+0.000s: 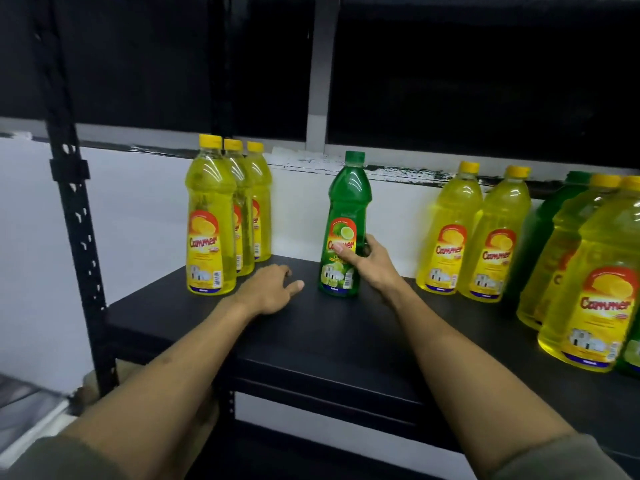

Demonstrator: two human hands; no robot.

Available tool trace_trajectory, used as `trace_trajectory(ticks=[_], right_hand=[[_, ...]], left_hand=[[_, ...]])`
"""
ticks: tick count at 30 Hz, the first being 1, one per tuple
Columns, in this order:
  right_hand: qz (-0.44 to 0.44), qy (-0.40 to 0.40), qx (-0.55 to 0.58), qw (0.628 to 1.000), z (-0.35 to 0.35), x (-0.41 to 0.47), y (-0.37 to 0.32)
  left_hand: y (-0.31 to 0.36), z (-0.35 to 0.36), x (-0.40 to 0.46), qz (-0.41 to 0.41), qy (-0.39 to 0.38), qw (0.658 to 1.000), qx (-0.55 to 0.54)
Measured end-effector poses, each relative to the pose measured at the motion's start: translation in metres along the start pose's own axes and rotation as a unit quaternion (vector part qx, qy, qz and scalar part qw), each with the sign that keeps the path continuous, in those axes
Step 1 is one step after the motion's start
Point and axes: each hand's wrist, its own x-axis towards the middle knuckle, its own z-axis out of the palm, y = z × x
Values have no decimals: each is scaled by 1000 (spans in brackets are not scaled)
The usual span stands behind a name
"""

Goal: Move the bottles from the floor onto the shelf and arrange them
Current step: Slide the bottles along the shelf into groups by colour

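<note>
Holding the green bottle (344, 226) with my right hand (369, 263), I keep it standing up on the black shelf (311, 341). My thumb lies across its label and my other fingers (372, 239) curl round its far side, so this hand grips it low down. My left hand (268, 291) rests on the shelf just left of the green bottle. Its fingers are loose and a little spread, and they hold nothing. It does not touch the green bottle.

Farther left of the green bottle stand three yellow bottles (211, 216) in a row, one behind the other, close together. Right of the green bottle stand two more yellow bottles (474, 233), side by side. Past those, at the right edge, is a group of bigger-looking bottles (588, 282), yellow ones in front and a green one behind, a bit blurry. A black post with holes (74, 209) stands far left of the green bottle.
</note>
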Motion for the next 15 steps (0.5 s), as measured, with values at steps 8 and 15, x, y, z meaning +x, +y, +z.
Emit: trace_trajectory(ticks=[8, 15], right_hand=[[6, -20, 20, 1000, 42, 60, 13], [11, -18, 27, 999, 54, 86, 20]], left_hand=[[-5, 11, -8, 11, -9, 997, 70], [-10, 12, -3, 2, -7, 999, 54]])
